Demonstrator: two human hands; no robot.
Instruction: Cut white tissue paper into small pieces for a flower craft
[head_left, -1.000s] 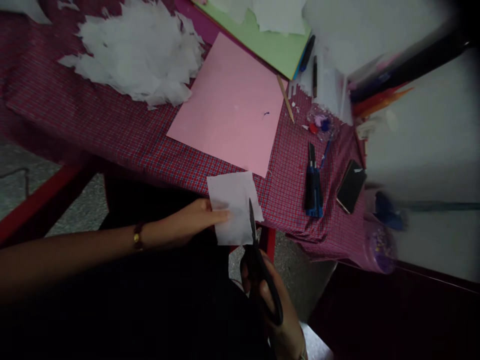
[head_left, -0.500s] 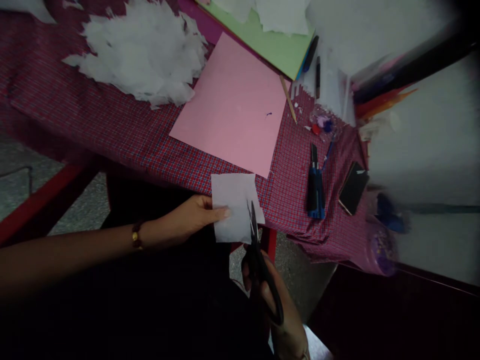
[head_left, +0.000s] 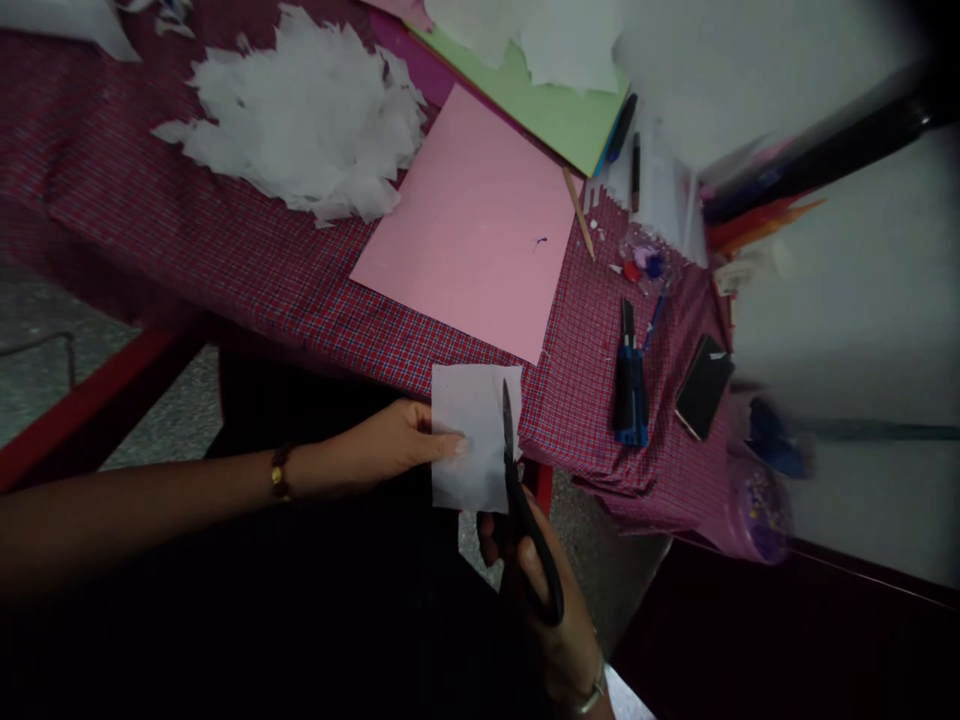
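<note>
Clamps the white paper (head_left: 476, 412) by its left side in the left hand (head_left: 390, 440), at the near edge of the checked cloth (head_left: 577, 380) and just short of the pink sheet (head_left: 469, 230). Grips the black scissors (head_left: 516, 495) by the handles in the right hand (head_left: 559, 595), closed around them, with blades pointing away from the body and lying along the paper near its right edge. Has on the cloth beyond a heap of white scraps (head_left: 307, 125) left of the pink sheet, a pencil (head_left: 579, 213) by its right edge, and farther right a blue cutter (head_left: 631, 385) near a phone (head_left: 703, 388).
</note>
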